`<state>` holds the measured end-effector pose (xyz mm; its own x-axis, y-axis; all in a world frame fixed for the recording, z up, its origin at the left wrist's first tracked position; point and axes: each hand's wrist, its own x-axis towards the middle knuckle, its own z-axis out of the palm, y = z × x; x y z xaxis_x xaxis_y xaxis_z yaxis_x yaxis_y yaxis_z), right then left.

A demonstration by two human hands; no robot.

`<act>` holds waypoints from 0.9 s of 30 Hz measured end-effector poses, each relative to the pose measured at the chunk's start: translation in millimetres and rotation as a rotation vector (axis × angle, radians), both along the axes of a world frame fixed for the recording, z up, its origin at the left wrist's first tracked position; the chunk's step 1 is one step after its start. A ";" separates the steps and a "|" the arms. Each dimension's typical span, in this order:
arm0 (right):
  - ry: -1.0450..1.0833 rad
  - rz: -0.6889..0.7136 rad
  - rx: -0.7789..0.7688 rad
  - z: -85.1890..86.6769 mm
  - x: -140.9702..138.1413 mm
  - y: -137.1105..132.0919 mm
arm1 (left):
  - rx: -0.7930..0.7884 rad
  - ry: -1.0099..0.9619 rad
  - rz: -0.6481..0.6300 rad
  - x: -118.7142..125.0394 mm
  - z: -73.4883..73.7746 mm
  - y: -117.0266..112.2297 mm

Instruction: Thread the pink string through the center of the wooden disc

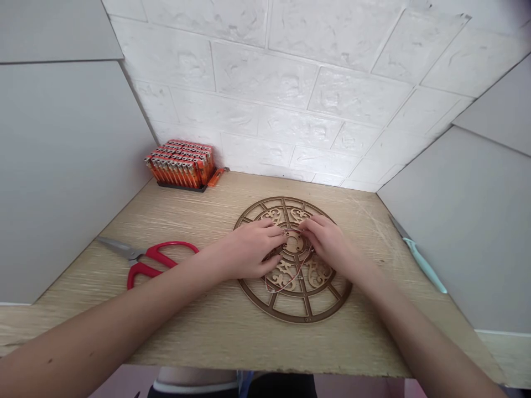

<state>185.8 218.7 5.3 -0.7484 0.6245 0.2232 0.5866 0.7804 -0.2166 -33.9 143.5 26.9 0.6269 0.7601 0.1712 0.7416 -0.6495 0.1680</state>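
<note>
Fretwork wooden disc (309, 316) held flat at the centre of the worktop (215, 342)

The left hand (249, 249) and right hand (327, 243) are curved over the central hub (293, 243) from either side, apparently to steady it; whether either grip is closed on the thin wire (290, 281) cannot be told. Red-handled scissors (143, 255) are kept within reach at nine o'clock.
</note>
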 end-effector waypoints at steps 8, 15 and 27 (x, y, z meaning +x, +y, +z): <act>-0.086 -0.031 0.045 4.1 -1.9 -9.2 | 0.027 0.005 0.002 1.8 -0.5 -0.7; -0.243 -0.019 0.104 20.8 -2.5 -22.2 | 0.007 -0.008 0.000 0.4 -1.7 0.0; -0.168 0.048 0.087 11.8 -0.4 -21.0 | -0.048 -0.009 -0.004 -0.4 3.7 0.5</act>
